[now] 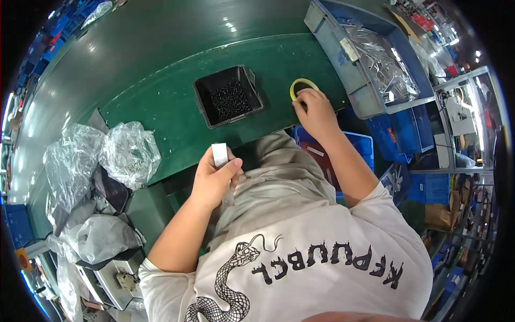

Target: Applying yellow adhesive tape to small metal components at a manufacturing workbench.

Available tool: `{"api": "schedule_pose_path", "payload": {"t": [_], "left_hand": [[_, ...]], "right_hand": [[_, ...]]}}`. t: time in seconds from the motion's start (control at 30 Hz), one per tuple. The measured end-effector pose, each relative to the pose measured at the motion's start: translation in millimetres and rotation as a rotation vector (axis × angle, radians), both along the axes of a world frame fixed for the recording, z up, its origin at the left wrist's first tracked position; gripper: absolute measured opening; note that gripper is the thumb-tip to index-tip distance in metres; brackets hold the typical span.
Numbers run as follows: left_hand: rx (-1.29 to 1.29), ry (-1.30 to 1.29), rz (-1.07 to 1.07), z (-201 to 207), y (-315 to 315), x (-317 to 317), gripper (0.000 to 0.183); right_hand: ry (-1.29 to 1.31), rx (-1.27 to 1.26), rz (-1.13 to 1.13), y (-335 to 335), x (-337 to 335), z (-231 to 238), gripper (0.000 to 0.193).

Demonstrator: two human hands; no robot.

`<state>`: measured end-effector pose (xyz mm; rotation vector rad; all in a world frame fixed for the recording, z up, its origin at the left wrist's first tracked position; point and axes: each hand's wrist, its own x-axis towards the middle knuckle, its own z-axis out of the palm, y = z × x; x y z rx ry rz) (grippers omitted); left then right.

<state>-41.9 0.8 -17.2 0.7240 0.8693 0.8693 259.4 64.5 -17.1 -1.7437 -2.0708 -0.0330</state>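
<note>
My left hand [213,178] is closed around a small flat piece [220,154], pale white or silver and rectangular, whose upper part sticks up above my thumb. It is held over my lap, just off the table's front edge. At the right of the green table [171,115], my right hand [317,111] has its thumb and fingers on the near rim of a yellow ring [294,89], which looks like a roll of tape. Between and beyond my hands stands a black bin [206,115] of small black screw-like parts [230,101].
A large grey-blue crate [351,80] of shiny metal pieces [383,67] stands at the far right. Under the table edge is a blue crate [359,144] holding reddish items. Clear plastic bags [129,150] lie at the left, above a boxy device [115,282].
</note>
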Motion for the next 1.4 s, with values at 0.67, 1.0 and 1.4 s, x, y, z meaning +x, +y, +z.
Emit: {"api": "schedule_pose_path", "payload": {"t": [0.67, 1.0, 1.4], "left_hand": [[0.634, 0.089, 0.082, 14, -29, 13, 0.03], [0.867, 0.272, 0.037, 6, -24, 8, 0.043], [0.463, 0.156, 0.061, 13, -28, 11, 0.029]], "right_hand": [[0.704, -0.19, 0.576, -113, -81, 47, 0.038], [0.748, -0.317, 0.738, -117, -84, 44, 0.041], [0.485, -0.327, 0.843, -101, -81, 44, 0.024]]}}
